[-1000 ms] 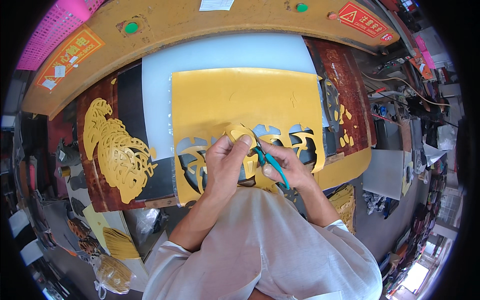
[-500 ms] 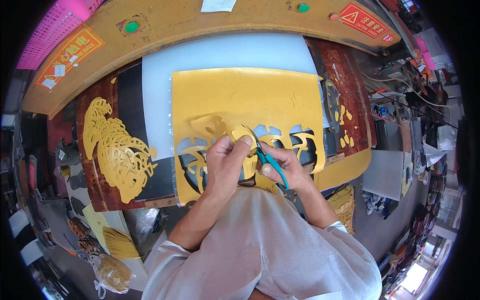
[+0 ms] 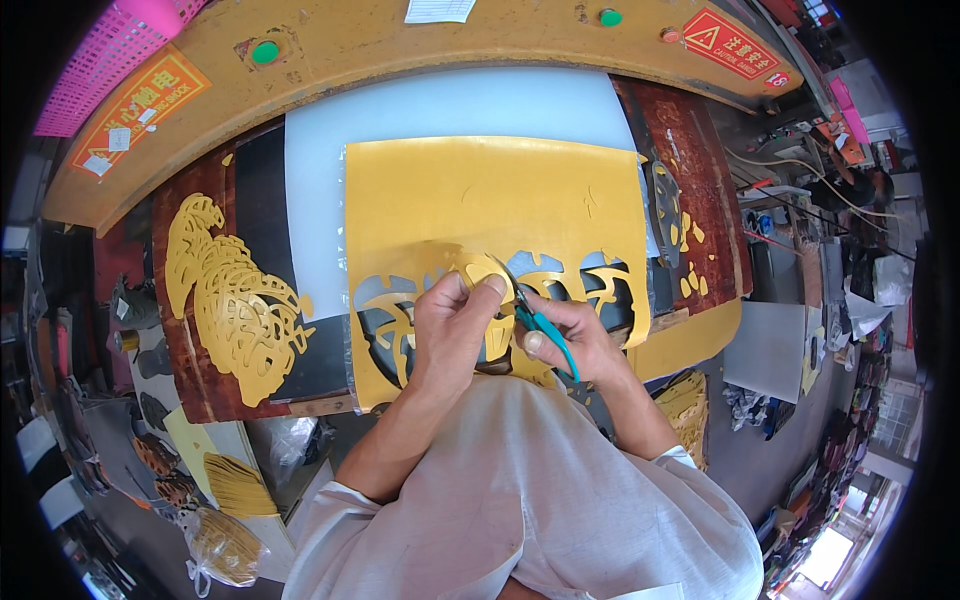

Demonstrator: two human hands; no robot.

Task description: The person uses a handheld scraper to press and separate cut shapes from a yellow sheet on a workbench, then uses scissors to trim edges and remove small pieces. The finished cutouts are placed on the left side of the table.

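Over a broad, flat yellow sheet (image 3: 490,190), my left hand (image 3: 447,320) pinches a thin yellow piece (image 3: 483,267); my right hand (image 3: 577,335) grips teal-handled metal scissors (image 3: 546,332).

Upper body: loose garment (image 3: 520,480), pale grey-white, matt cloth, lightly creased, with broad soft folds over the front. A narrow line runs lengthwise near the middle of the lower front; seam or fold cannot be determined. Left sleeve (image 3: 335,508) and right sleeve (image 3: 680,470): same pale tone, wide, hems around the elbows. Forearms (image 3: 400,440), left grip (image 3: 448,322) and right grip (image 3: 577,338): bare.
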